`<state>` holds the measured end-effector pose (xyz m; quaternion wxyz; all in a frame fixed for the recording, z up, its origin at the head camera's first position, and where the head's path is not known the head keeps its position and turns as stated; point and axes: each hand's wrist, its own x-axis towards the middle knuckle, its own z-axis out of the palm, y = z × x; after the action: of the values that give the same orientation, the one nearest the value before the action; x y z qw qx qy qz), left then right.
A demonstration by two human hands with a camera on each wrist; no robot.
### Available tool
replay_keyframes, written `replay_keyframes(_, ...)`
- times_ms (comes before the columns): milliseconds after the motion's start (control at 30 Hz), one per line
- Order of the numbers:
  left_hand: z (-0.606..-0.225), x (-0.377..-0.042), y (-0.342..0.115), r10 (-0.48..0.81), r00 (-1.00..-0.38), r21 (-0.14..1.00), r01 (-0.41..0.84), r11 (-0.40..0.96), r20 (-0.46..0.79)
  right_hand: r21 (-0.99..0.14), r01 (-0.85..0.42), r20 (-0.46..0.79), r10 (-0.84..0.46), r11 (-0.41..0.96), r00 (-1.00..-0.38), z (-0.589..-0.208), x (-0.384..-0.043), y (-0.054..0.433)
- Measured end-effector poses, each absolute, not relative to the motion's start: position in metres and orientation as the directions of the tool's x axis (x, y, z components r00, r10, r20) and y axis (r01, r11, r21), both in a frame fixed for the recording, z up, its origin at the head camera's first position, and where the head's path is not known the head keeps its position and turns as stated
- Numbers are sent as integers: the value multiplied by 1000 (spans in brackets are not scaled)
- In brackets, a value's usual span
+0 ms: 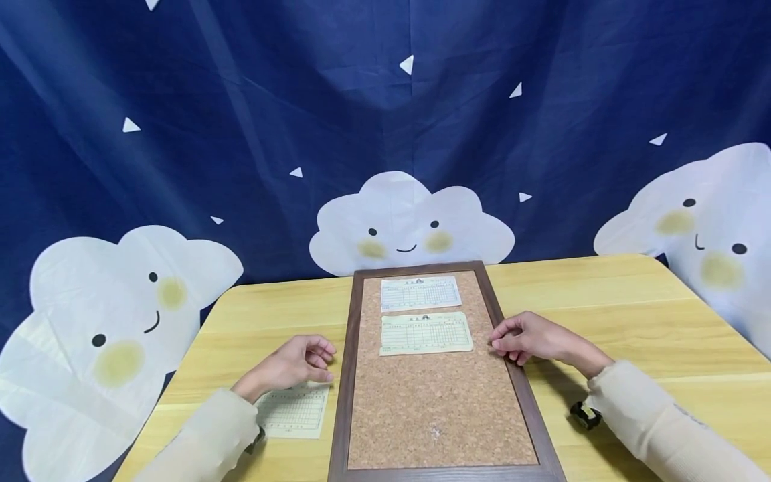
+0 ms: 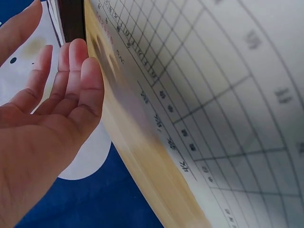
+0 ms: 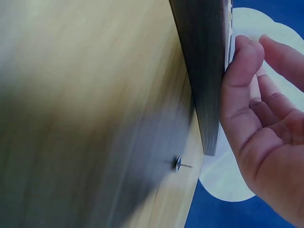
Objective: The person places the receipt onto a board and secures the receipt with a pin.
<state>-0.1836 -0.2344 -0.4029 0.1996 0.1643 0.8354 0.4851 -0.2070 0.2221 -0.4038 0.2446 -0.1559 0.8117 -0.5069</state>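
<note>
A brown-framed cork board point(image 1: 440, 402) lies on the table. On its upper part are a white printed slip point(image 1: 419, 294) and a pale yellow-green one point(image 1: 425, 335). My left hand point(image 1: 298, 361) hovers left of the frame, fingers loosely bent and holding nothing, over another printed slip point(image 1: 295, 415). This slip point(image 2: 228, 95) fills much of the left wrist view. At the frame's right side is my right hand point(image 1: 536, 338), fingers bent and thumb near the fingertips, with nothing visible between them. A thumbtack point(image 3: 178, 164) rests on the table near the frame, its pin sticking out.
The light wooden table point(image 1: 614, 301) extends on both sides of the board. Behind it hangs a dark blue curtain point(image 1: 253, 120) with smiling clouds. A small whitish mark point(image 1: 435, 434) shows low on the cork.
</note>
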Motion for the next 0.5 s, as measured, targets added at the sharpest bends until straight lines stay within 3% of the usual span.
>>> replay_keyframes(500,-402,-179,-252,436,-874,881,22,473,-213,-910,19,-250,-512,413,-822,-408,-202,235)
